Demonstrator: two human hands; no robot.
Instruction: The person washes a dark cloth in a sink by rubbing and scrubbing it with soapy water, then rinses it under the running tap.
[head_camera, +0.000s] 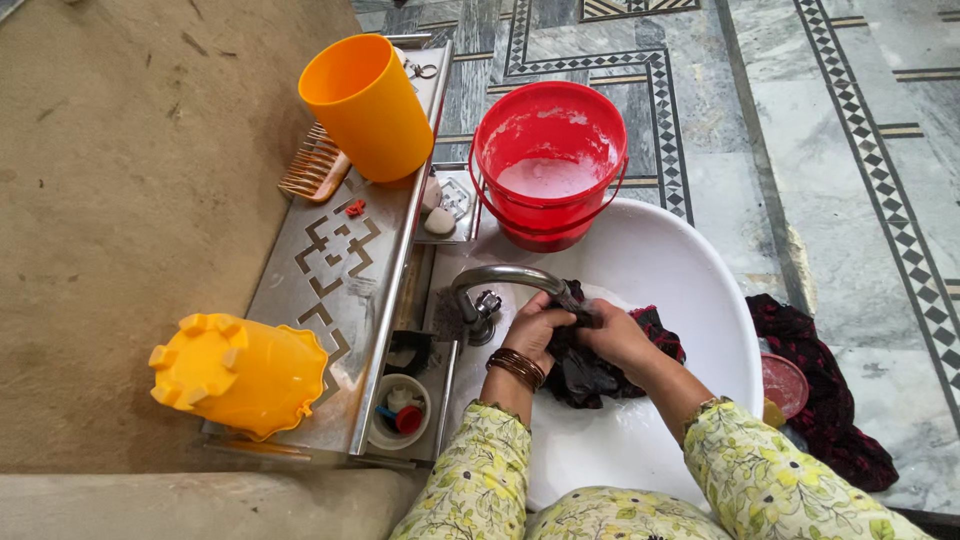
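Observation:
Both my hands grip a dark, wet cloth (585, 375) with red patches, bunched up over a white washbasin (700, 290). My left hand (535, 325), with brown bangles on the wrist, clasps the cloth right under the spout of a metal tap (500, 277). My right hand (620, 340) presses on the cloth from the right, touching the left hand. My sleeves are yellow-green with a flower print.
A red bucket (548, 160) with soapy water stands on the basin's far rim. A steel shelf (340, 260) holds an orange cup (368, 105), a comb (315, 165) and a yellow holder (240, 372). Another dark cloth (830, 400) lies on the patterned floor at right.

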